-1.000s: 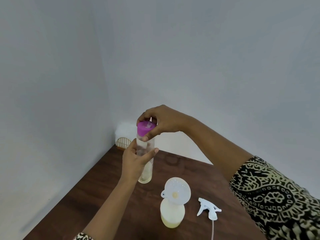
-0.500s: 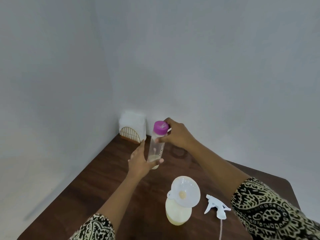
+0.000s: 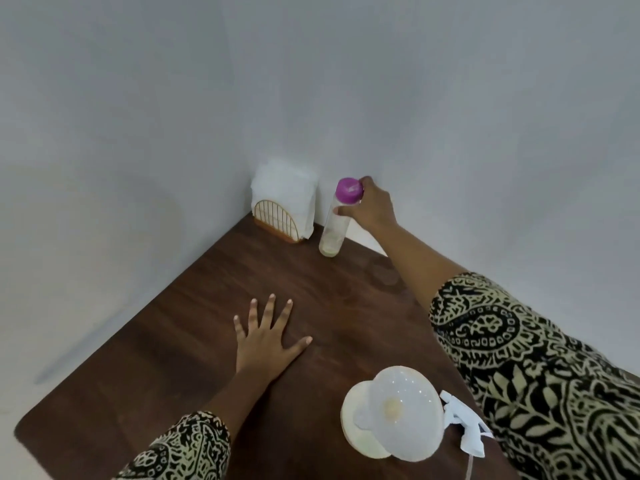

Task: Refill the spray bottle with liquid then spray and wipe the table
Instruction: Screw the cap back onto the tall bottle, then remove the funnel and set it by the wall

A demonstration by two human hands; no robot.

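Note:
A clear refill bottle [image 3: 333, 230] with a purple cap [image 3: 349, 190] stands at the far edge of the dark wooden table [image 3: 173, 341], nearly empty. My right hand [image 3: 372, 204] grips it just below the cap. My left hand [image 3: 266, 336] lies flat on the table, fingers spread, holding nothing. Near me stands the spray bottle [image 3: 360, 441] with pale yellow liquid and a white funnel [image 3: 398, 415] in its neck. Its white trigger sprayer head [image 3: 465, 429] lies on the table to the right, tube trailing toward me.
A gold wire napkin holder [image 3: 277, 220] with white napkins [image 3: 285, 188] stands in the far corner, just left of the refill bottle. Grey walls close the table's left and far sides. My patterned right sleeve [image 3: 519, 358] covers the table's right part.
My right hand has carried the capped refill bottle back to the far edge beside the napkins. My left hand has let go of it and come down flat on the table.

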